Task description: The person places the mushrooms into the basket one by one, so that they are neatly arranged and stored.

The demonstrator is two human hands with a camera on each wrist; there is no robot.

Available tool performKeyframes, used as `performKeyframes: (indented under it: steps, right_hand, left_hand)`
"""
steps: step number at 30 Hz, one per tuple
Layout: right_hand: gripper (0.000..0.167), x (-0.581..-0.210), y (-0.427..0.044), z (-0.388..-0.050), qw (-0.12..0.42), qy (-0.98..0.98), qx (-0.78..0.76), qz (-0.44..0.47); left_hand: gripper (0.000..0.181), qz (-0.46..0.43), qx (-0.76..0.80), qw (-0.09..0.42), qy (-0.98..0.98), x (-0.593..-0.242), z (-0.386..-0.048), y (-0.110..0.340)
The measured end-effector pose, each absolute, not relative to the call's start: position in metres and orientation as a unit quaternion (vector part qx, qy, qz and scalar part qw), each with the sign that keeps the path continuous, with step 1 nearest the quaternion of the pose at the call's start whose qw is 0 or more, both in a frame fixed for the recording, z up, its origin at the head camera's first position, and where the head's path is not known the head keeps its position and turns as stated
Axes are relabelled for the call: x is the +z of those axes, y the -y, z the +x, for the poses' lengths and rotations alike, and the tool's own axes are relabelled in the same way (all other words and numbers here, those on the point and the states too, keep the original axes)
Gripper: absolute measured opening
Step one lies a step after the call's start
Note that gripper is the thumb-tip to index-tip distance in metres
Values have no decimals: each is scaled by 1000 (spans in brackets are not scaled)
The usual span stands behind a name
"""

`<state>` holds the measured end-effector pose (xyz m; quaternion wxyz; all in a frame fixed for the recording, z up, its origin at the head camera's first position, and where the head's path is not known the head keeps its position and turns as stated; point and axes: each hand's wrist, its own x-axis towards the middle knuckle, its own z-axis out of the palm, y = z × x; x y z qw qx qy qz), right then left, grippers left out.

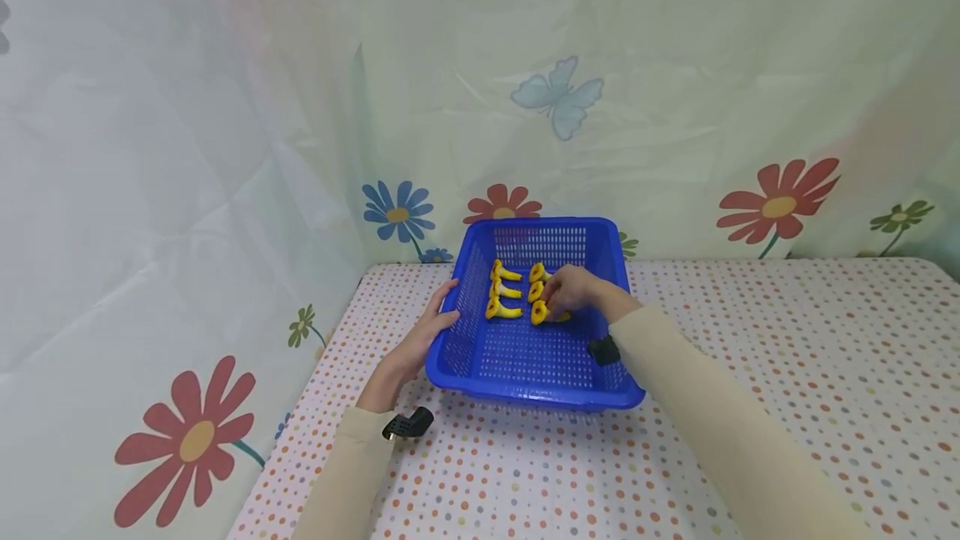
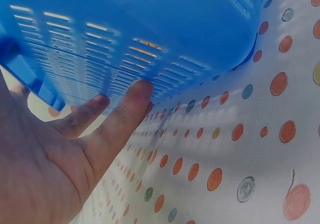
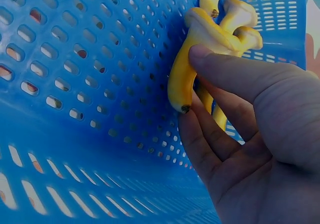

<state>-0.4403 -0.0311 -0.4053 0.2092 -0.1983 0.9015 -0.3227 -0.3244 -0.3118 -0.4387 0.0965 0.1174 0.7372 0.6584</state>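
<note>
A blue plastic basket (image 1: 536, 394) with slotted walls stands on the table. In it lie yellow trumpet-shaped mushrooms in two columns, one of them a left-column mushroom (image 1: 504, 308). My right hand (image 1: 573, 288) reaches into the basket and pinches the nearest right-column mushroom (image 3: 182, 81) between thumb and fingers, its stem end showing in the right wrist view. More mushrooms (image 3: 239, 16) lie just beyond it. My left hand (image 1: 427, 330) is at the basket's left side; in the left wrist view its straight, spread fingers (image 2: 122, 114) touch the slotted outer wall.
A dotted cloth (image 1: 787, 373) covers the table under the basket. Behind the table hangs a pale curtain (image 1: 660, 123) printed with flowers and a butterfly, and it also runs along the left side. Each wrist wears a small black camera (image 1: 408, 423).
</note>
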Motion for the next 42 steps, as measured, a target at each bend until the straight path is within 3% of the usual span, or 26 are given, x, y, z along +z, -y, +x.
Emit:
performKeyframes:
  steps: [42]
  right_hand:
    - [19, -404, 29, -438, 188, -915, -300, -193]
  left_hand:
    - [60, 115, 652, 83, -744, -439, -321, 309]
